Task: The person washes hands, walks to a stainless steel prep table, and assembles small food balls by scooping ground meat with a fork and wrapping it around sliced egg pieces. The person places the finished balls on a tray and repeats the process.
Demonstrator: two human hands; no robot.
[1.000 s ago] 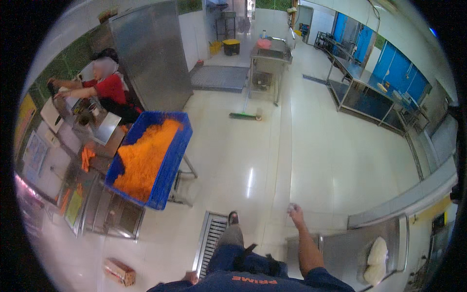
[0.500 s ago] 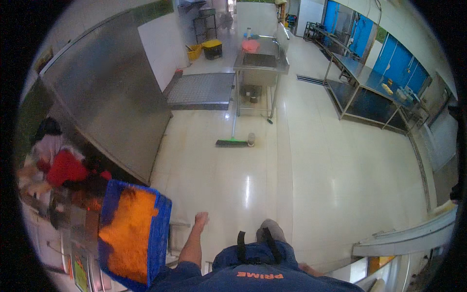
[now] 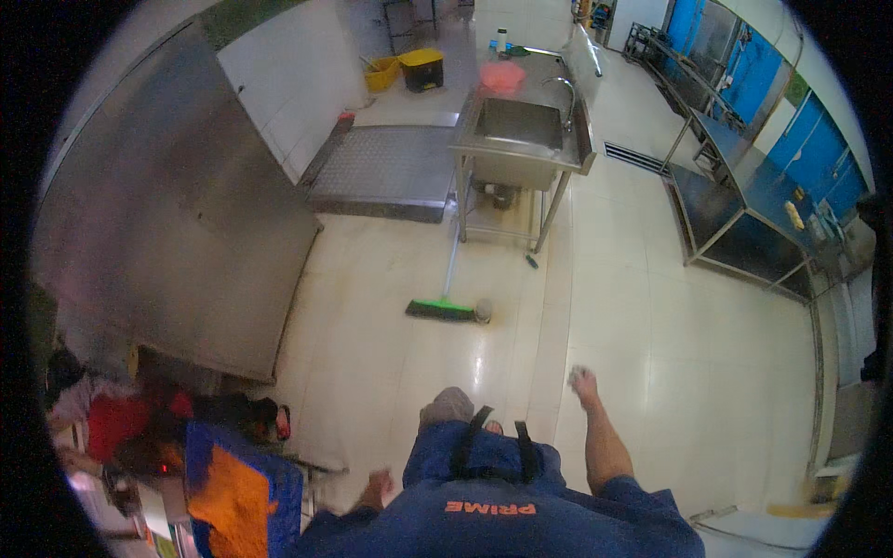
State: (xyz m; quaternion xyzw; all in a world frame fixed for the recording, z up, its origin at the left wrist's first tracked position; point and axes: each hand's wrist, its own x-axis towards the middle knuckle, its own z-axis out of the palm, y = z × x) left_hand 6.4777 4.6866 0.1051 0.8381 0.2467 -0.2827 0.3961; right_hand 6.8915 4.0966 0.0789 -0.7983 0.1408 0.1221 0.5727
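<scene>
My right arm swings forward over the pale tiled floor (image 3: 614, 335), and my right hand (image 3: 584, 386) hangs low with its fingers curled and blurred. Whether anything small is in it cannot be made out. Close to my left side, my left hand (image 3: 377, 485) is partly hidden by the sleeve and smeared by motion. It is nearest to a blue crate (image 3: 286, 498) filled with a loose orange, shredded-looking mass (image 3: 228, 507). Ahead on the floor lies a broom (image 3: 439, 309) with a green and black head, touching or just beside a small round greyish object (image 3: 483, 311).
Beyond the broom stands a steel sink table (image 3: 521, 158) with a pink bowl (image 3: 502, 76). A metal floor plate (image 3: 381, 172) lies left of it, near a yellow-lidded black bin (image 3: 421, 71). Steel worktables (image 3: 744, 186) line the right. A person in red (image 3: 121, 428) is beside the crate.
I have moved forward; the sink and broom appear nearer, and the crate has slipped toward the lower left. My right arm has swung forward into view, while my left has swung back.
</scene>
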